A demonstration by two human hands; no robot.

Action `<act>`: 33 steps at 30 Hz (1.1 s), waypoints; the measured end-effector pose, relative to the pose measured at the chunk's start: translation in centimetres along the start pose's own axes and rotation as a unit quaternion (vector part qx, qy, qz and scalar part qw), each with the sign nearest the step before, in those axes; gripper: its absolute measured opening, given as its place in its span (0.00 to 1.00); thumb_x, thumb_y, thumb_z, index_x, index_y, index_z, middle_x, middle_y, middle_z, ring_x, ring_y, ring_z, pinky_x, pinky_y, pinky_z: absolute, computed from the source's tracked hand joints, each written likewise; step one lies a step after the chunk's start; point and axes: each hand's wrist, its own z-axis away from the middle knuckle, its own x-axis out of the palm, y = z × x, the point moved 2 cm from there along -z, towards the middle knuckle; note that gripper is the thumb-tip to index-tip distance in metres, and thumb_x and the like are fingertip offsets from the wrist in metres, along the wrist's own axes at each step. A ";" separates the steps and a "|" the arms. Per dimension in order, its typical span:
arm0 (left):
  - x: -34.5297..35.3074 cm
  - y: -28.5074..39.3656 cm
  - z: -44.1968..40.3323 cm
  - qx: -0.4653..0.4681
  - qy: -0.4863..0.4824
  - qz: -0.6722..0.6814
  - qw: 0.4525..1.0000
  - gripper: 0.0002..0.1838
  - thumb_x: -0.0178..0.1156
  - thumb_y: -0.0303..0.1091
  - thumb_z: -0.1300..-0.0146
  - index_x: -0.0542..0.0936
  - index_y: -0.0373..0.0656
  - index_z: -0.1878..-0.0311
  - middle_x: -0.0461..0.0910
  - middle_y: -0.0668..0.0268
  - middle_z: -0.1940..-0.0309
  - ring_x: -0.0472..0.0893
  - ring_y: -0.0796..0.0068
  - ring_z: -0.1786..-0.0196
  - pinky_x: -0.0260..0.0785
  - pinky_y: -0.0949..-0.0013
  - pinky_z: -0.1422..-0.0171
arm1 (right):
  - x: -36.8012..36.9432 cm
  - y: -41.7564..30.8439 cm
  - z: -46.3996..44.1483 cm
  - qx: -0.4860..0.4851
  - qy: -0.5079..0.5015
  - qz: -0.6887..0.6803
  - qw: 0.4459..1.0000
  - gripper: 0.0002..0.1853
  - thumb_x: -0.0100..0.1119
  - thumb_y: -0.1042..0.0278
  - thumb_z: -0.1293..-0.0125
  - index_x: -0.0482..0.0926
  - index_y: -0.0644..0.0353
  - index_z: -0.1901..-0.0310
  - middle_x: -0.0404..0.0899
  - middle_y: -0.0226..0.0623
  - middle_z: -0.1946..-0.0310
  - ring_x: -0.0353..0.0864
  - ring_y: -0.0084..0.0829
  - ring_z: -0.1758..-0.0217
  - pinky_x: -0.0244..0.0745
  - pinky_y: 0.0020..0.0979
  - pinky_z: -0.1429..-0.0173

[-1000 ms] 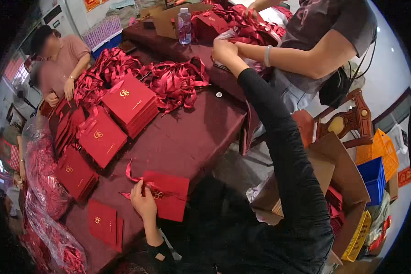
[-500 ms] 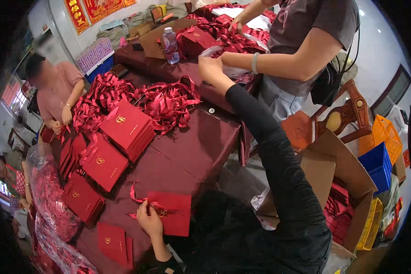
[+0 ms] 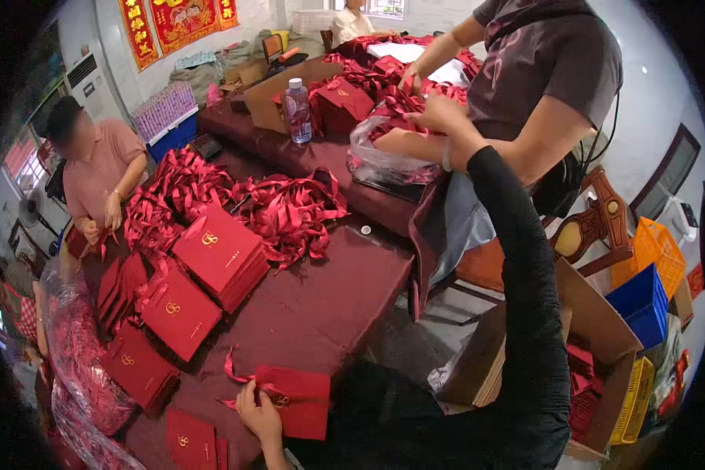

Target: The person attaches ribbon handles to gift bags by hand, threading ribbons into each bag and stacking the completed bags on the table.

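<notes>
My left hand [image 3: 260,413] is closed on the top edge of a red gift bag [image 3: 309,403], which has a gold emblem and a loose red ribbon [image 3: 232,368]. Stretched far across, my right hand [image 3: 448,124] is at the heap of red ribbons [image 3: 390,108] above a clear plastic bag [image 3: 368,149]. Its fingers look drawn together, but what they hold is unclear. A co-worker's forearm [image 3: 411,146] passes just below it. Near my left hand lie more red gift bags [image 3: 188,442], and stacked bags [image 3: 223,254] sit farther back.
Tangled ribbons [image 3: 290,211] lie behind the stacks on the cloth-covered table [image 3: 321,290]. A bottle [image 3: 298,113] stands at the back. To the right are a cardboard box [image 3: 603,313] with red bags, a wooden chair [image 3: 595,219] and crates [image 3: 642,305]. Another person [image 3: 106,164] works at left.
My right hand has moved right and away from the plastic bag's left edge, over to the ribbons by the co-worker's arms. My left hand stays on the gift bag. The view has shifted slightly.
</notes>
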 end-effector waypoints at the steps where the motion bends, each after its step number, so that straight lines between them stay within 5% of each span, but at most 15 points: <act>1: 0.1 -0.1 0.1 0.000 0.002 0.005 1.000 0.15 0.57 0.24 0.45 0.79 0.34 0.53 0.80 0.53 0.57 0.76 0.52 0.53 0.65 0.56 0.43 | -0.1 -0.6 0.0 0.000 -0.027 0.013 1.000 0.54 0.64 0.28 0.52 0.63 0.70 0.37 0.79 0.52 0.50 0.80 0.47 0.45 0.77 0.45 0.49; 6: -0.1 0.6 -0.1 -0.021 -0.010 -0.008 1.000 0.15 0.56 0.24 0.46 0.79 0.34 0.53 0.80 0.53 0.58 0.75 0.51 0.53 0.65 0.55 0.44 | -0.1 -5.2 -0.9 0.148 -0.039 0.047 0.987 0.63 0.68 0.26 0.57 0.49 0.57 0.28 0.62 0.51 0.32 0.64 0.50 0.31 0.61 0.67 0.38; 9: -0.1 1.6 -0.2 -0.032 -0.019 -0.016 0.999 0.15 0.56 0.24 0.46 0.79 0.34 0.54 0.79 0.53 0.59 0.75 0.51 0.54 0.65 0.55 0.45 | -0.5 -5.1 -3.6 0.057 0.023 0.116 0.991 0.68 0.65 0.21 0.59 0.42 0.56 0.25 0.54 0.53 0.28 0.55 0.53 0.27 0.45 0.69 0.31; 11: -0.6 1.4 -0.3 -0.030 -0.022 -0.017 0.999 0.15 0.57 0.23 0.47 0.78 0.34 0.54 0.79 0.53 0.60 0.75 0.51 0.54 0.65 0.55 0.45 | -4.6 -5.3 -2.7 -0.081 0.204 -0.054 0.974 0.64 0.56 0.19 0.52 0.43 0.60 0.26 0.44 0.60 0.27 0.42 0.52 0.22 0.34 0.69 0.28; 12: -0.6 1.1 -0.3 -0.021 -0.025 -0.013 0.999 0.15 0.57 0.23 0.47 0.78 0.33 0.55 0.79 0.53 0.60 0.75 0.51 0.55 0.65 0.55 0.45 | -7.4 -4.8 -3.2 -0.124 0.211 -0.200 0.949 0.59 0.60 0.25 0.48 0.51 0.66 0.29 0.51 0.61 0.29 0.51 0.49 0.24 0.45 0.62 0.26; 13: -0.4 1.0 -0.3 -0.013 -0.027 -0.007 1.000 0.14 0.57 0.23 0.47 0.78 0.33 0.55 0.79 0.53 0.60 0.75 0.51 0.55 0.65 0.55 0.45 | -8.8 -3.5 -3.6 -0.156 0.229 -0.338 0.900 0.45 0.62 0.35 0.42 0.68 0.72 0.39 0.71 0.63 0.41 0.73 0.49 0.37 0.69 0.49 0.36; 14: -0.2 1.0 -0.2 -0.012 -0.030 -0.004 0.999 0.14 0.57 0.23 0.47 0.78 0.33 0.55 0.79 0.53 0.60 0.75 0.51 0.55 0.65 0.55 0.45 | -10.2 -2.1 -4.4 -0.089 0.157 -0.318 0.931 0.29 0.62 0.46 0.39 0.80 0.73 0.55 0.83 0.53 0.62 0.84 0.45 0.58 0.80 0.39 0.56; 16: -0.3 0.8 -0.2 -0.017 -0.023 -0.017 0.999 0.14 0.57 0.23 0.47 0.78 0.32 0.55 0.79 0.52 0.61 0.75 0.50 0.55 0.65 0.55 0.45 | -10.4 -0.7 -5.7 -0.017 0.052 -0.280 0.959 0.23 0.60 0.53 0.39 0.82 0.73 0.66 0.84 0.46 0.72 0.84 0.40 0.68 0.78 0.38 0.65; 18: -0.3 0.4 0.2 -0.010 -0.014 -0.023 1.000 0.15 0.57 0.22 0.47 0.78 0.32 0.55 0.79 0.52 0.61 0.75 0.50 0.55 0.65 0.54 0.45 | -11.6 -0.1 -6.1 -0.019 0.028 -0.104 0.994 0.22 0.56 0.56 0.39 0.81 0.74 0.64 0.84 0.50 0.70 0.84 0.41 0.66 0.79 0.40 0.62; 19: 0.1 0.6 -0.1 -0.007 0.004 -0.026 1.000 0.15 0.58 0.22 0.47 0.78 0.32 0.55 0.79 0.52 0.61 0.75 0.49 0.55 0.65 0.54 0.45 | -10.6 0.6 -7.4 -0.032 0.035 -0.108 0.993 0.22 0.54 0.56 0.39 0.81 0.74 0.62 0.83 0.55 0.65 0.85 0.47 0.63 0.80 0.40 0.58; 23: -0.2 3.5 -1.6 -0.005 -0.023 0.014 1.000 0.15 0.58 0.22 0.47 0.78 0.31 0.54 0.79 0.51 0.61 0.75 0.49 0.54 0.65 0.54 0.45 | -11.5 0.8 -3.3 0.085 0.123 0.001 0.989 0.19 0.48 0.58 0.36 0.82 0.57 0.51 0.78 0.50 0.51 0.80 0.51 0.48 0.75 0.49 0.48; 25: -1.5 4.1 -1.4 -0.028 -0.040 0.020 0.999 0.15 0.58 0.21 0.47 0.78 0.31 0.54 0.79 0.51 0.61 0.75 0.49 0.54 0.65 0.54 0.45 | -8.7 3.2 -6.3 0.079 0.079 0.032 0.993 0.27 0.45 0.51 0.33 0.77 0.63 0.43 0.72 0.48 0.37 0.75 0.51 0.39 0.70 0.51 0.39; 27: -1.6 3.2 -0.6 -0.050 -0.047 0.019 0.997 0.15 0.58 0.21 0.47 0.78 0.31 0.54 0.78 0.51 0.61 0.75 0.49 0.54 0.65 0.54 0.45 | -5.1 6.0 -9.2 -0.006 0.085 -0.154 0.984 0.37 0.47 0.38 0.34 0.78 0.75 0.51 0.76 0.63 0.49 0.80 0.53 0.47 0.74 0.43 0.46; 28: -0.8 2.1 -0.4 -0.039 -0.026 0.008 0.999 0.15 0.58 0.21 0.46 0.78 0.31 0.54 0.78 0.51 0.60 0.75 0.49 0.53 0.65 0.54 0.45 | -6.8 4.8 -6.3 0.009 0.015 -0.106 0.994 0.42 0.51 0.31 0.39 0.78 0.75 0.51 0.79 0.61 0.52 0.81 0.51 0.49 0.75 0.40 0.48; 33: 0.4 0.1 0.0 -0.063 -0.009 -0.014 0.998 0.15 0.57 0.21 0.44 0.78 0.31 0.52 0.78 0.51 0.58 0.75 0.49 0.52 0.65 0.53 0.45 | -3.8 5.4 -4.5 0.013 -0.062 -0.162 0.985 0.40 0.62 0.33 0.45 0.79 0.74 0.54 0.81 0.58 0.58 0.82 0.49 0.56 0.76 0.38 0.51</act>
